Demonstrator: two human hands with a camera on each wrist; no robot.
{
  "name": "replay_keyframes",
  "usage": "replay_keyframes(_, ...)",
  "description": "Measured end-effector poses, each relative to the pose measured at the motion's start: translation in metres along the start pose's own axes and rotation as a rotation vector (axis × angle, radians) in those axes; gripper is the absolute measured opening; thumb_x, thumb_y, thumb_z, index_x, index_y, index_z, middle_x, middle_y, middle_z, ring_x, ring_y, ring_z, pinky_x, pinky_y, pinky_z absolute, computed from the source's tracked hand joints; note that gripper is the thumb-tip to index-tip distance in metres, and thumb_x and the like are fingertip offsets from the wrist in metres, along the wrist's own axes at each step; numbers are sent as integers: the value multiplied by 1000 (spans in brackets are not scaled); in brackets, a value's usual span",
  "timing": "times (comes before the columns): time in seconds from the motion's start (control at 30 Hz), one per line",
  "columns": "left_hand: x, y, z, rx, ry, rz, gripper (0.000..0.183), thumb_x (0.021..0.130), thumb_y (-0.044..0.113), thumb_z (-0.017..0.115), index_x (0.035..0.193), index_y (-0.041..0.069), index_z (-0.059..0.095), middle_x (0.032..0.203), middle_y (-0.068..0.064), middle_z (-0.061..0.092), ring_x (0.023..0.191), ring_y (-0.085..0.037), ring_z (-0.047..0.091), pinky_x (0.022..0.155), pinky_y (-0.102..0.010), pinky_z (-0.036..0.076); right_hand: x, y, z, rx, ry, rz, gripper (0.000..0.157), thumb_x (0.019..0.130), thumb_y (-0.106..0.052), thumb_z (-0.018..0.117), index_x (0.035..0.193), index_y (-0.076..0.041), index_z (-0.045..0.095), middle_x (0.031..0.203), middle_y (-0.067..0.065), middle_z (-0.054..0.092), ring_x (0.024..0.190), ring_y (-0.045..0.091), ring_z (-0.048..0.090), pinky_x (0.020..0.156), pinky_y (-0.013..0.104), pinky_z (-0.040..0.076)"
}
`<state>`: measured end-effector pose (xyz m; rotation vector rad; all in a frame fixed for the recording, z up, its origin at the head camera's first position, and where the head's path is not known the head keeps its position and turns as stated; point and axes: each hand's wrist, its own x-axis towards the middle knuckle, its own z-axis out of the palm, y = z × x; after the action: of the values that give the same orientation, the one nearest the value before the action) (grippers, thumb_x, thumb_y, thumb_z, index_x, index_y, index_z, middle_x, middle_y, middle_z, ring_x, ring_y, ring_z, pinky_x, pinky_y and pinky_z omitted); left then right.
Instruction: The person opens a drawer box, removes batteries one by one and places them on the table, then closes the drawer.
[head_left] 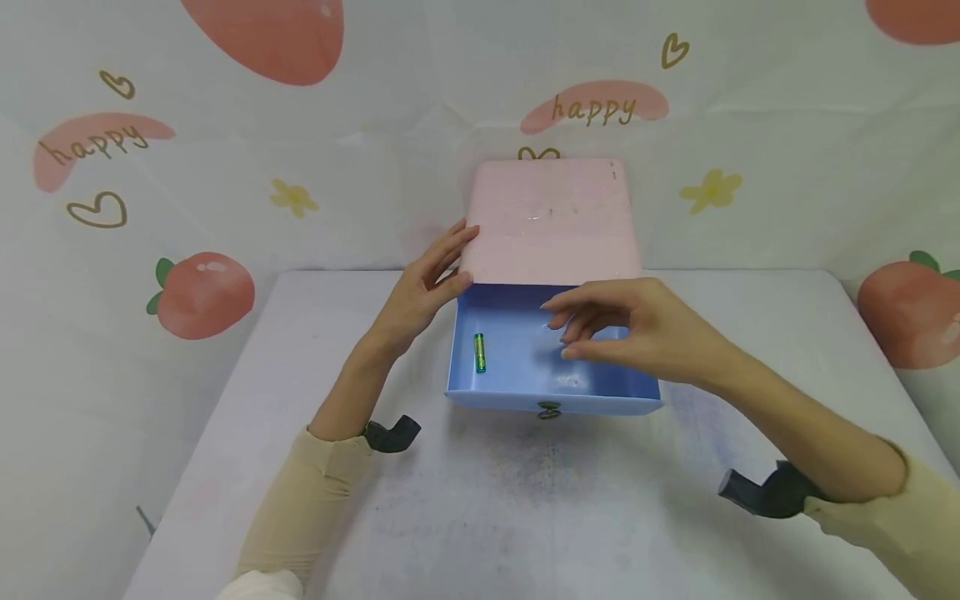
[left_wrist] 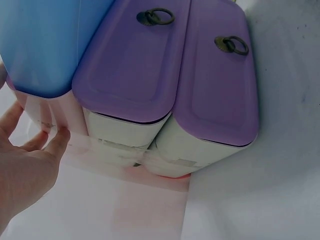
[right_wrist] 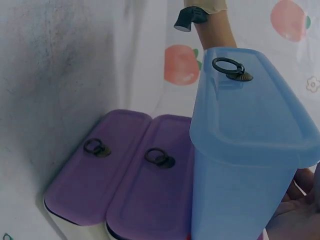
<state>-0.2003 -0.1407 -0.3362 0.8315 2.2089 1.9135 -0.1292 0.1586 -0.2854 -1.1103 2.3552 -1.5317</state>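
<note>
A small drawer cabinet has a pink top [head_left: 555, 221] and a pulled-out blue drawer [head_left: 517, 371] with a bronze ring pull [head_left: 550, 410]. Inside the drawer, near its left wall, lies a green battery [head_left: 480, 353]. My left hand [head_left: 416, 304] rests its fingertips against the cabinet's left side, thumb by the front edge of the pink top. Over the right part of the drawer hovers my right hand [head_left: 633, 329], fingers loosely bent and nothing visible between them. The drawer partly hides this hand in the right wrist view.
Below the blue drawer, the left wrist view shows two closed purple drawers [left_wrist: 130, 65] with ring pulls. The cabinet stands on a pale table [head_left: 525, 517] near its back edge. A printed cloth [head_left: 420, 125] with fruit motifs hangs behind it.
</note>
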Motion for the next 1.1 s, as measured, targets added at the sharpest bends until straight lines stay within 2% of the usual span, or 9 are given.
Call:
replay_keyframes(0.17, -1, 0, 0, -1, 3, -5, 56, 100, 15, 60, 152, 15, 42, 163, 5, 23, 147, -17, 28, 119, -41, 25, 7, 0, 6, 18, -26, -5, 41, 80, -1, 81, 119, 0, 68, 100, 9, 73, 84, 15, 70, 80, 30, 58)
replay_keyframes(0.3, -1, -1, 0, -4, 6, -10, 55, 100, 14, 59, 152, 15, 42, 163, 6, 23, 147, -17, 29, 118, -39, 26, 13, -1, 9, 17, -52, 24, 42, 81, -3, 81, 121, 1, 67, 102, 9, 73, 84, 14, 70, 81, 30, 58)
replay_keyframes(0.67, -1, -2, 1, -8, 8, -11, 55, 101, 14, 58, 153, 15, 41, 163, 6, 23, 147, -18, 28, 118, -40, 25, 29, -6, 21, -74, -107, 72, 45, 81, -6, 82, 123, 1, 67, 100, 6, 73, 83, 8, 70, 80, 26, 57)
replay_keyframes(1.1, -1, -1, 0, -33, 2, -10, 55, 101, 18, 60, 152, 16, 42, 163, 8, 23, 147, -16, 28, 118, -36, 26, 50, -4, 36, -166, -221, 116, 45, 83, -12, 82, 124, 0, 67, 99, 0, 72, 84, 7, 69, 80, 24, 56)
